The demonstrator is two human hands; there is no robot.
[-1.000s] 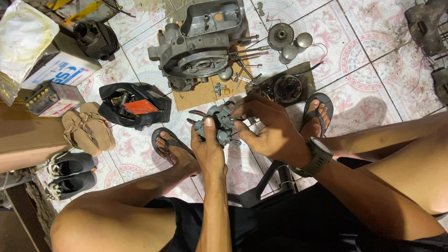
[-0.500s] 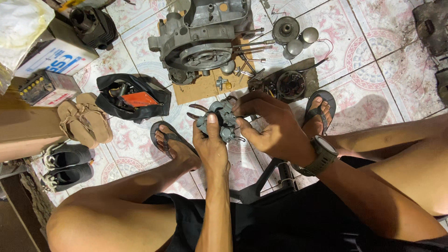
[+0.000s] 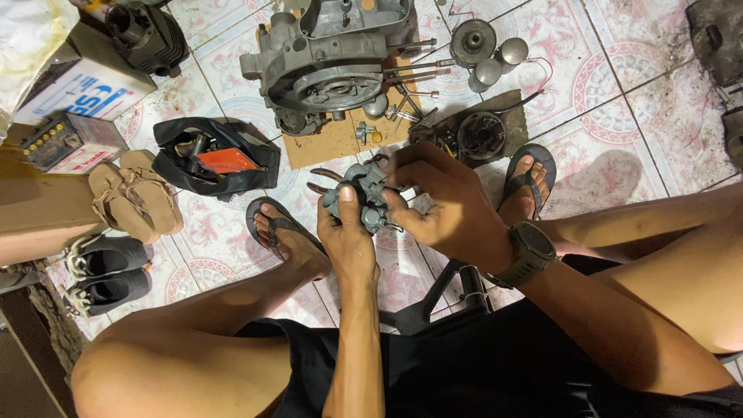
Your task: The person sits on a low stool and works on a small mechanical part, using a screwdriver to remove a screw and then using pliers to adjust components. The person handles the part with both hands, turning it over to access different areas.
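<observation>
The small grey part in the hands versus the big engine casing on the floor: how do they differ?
The small grey part is clutched by both the left hand and right hand, off the floor; the engine casing lies untouched on cardboard. The casing is far larger, with a round opening; the part is compact and knobbly. Both are grey metal.

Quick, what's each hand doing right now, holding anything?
Left hand: closed around the small grey metal part, thumb on top.
Right hand: fingers gripping the same part from the other side.
</observation>
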